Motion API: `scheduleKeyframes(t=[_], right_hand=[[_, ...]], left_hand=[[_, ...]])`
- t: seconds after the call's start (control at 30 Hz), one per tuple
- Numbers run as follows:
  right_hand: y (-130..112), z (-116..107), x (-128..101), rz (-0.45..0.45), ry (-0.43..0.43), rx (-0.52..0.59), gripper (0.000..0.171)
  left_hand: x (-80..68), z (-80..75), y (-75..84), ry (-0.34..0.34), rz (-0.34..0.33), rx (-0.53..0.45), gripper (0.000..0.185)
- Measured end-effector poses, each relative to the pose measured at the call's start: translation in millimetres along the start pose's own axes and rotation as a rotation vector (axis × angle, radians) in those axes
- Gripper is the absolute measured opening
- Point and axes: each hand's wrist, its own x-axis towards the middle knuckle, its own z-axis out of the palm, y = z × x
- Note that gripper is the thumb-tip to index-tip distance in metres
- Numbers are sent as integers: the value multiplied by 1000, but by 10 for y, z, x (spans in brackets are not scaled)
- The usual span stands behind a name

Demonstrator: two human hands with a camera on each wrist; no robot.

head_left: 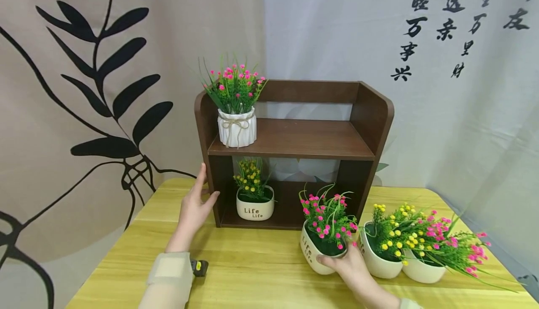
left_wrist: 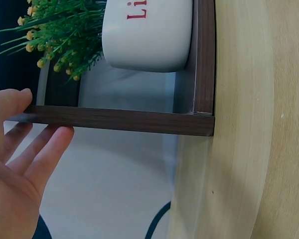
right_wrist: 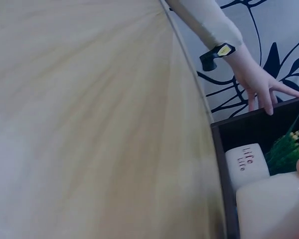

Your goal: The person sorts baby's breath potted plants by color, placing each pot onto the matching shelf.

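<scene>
My right hand [head_left: 353, 269] grips a white "Life" flowerpot [head_left: 310, 250] of pink artificial flowers, thumb on its front side. The pot leans, its flowers overlapping the lower right of the brown two-tier shelf [head_left: 294, 138] in the head view. In the right wrist view, the held pot [right_wrist: 274, 206] fills the lower corner with the thumb at its edge. My left hand [head_left: 195, 206] holds the shelf's left side panel [left_wrist: 124, 119], thumb at the inner side and fingers against the outside. A yellow-flowered "Life" pot [head_left: 254, 206] stands in the lower compartment, at left.
On the top tier's left stands a white pleated pot [head_left: 237, 129] with twine and pink flowers. Right of the shelf, a yellow-flowered pot [head_left: 381, 257] and a pink-flowered pot [head_left: 425, 269] stand close together on the wooden table [head_left: 244, 271]. A printed curtain [head_left: 311, 28] hangs behind.
</scene>
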Motion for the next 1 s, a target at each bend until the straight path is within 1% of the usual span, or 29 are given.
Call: scheduleKeyframes(t=[0.07, 0.17, 0.33, 0.4, 0.53, 0.73, 0.9, 1.0], right_hand=[[-54, -27, -4, -10, -8, -21, 82], [-135, -63, -2, -17, -15, -23, 82], [-262, -102, 15, -13, -29, 28, 85], [-308, -112, 23, -16, -36, 49, 84], [-397, -150, 30, -32, -58, 53, 81], [-559, -261, 47, -35, -82, -48, 88], [-682, -347, 49, 2, -111, -137, 100], [-736, -383, 47, 11, -130, -168, 106]], left_hand=[[-1, 5, 6, 3, 2, -3, 95], [-1, 17, 5, 8, 9, -4, 95], [5, 27, -2, 7, 12, 1, 94], [6, 24, -4, 7, 14, 2, 94], [-2, 14, -10, 10, 21, 0, 94], [-8, 9, -15, 3, 7, -3, 93], [-10, 10, -20, 3, 0, 1, 92], [-7, 13, -24, 2, 3, -2, 91]])
